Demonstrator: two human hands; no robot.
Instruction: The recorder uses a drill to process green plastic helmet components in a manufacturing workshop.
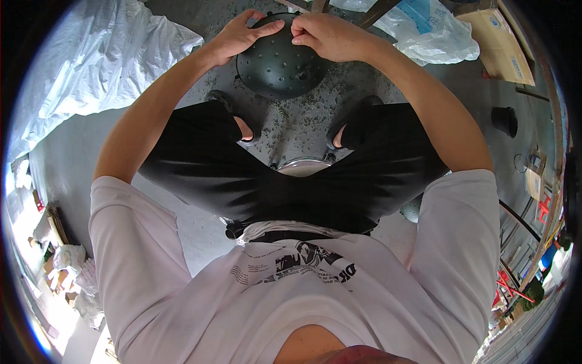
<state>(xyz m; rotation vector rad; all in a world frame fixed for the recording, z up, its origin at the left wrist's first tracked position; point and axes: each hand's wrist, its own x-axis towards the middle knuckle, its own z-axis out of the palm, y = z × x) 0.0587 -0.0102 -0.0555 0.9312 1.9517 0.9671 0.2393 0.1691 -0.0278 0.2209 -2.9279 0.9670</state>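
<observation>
A dark green, round dome (284, 70) with small bumps and dimples over its surface sits on the floor between my feet, at the far side. My left hand (241, 35) grips its upper left side, the thumb laid across the top and the fingers toward the far edge. At the upper right of the dome, my right hand (330, 37) is closed with its fingers curled in a pinch against the surface. Whatever lies between those fingertips is hidden.
Dark crumbs (291, 124) litter the grey floor around the dome. A silvery sheet (115, 54) covers something at left. Clear plastic wrapping (430, 36) and a cardboard box (498, 45) are at upper right, with a black cup-shaped container (504, 121) nearer. A round-edged stool (303, 165) shows beneath me.
</observation>
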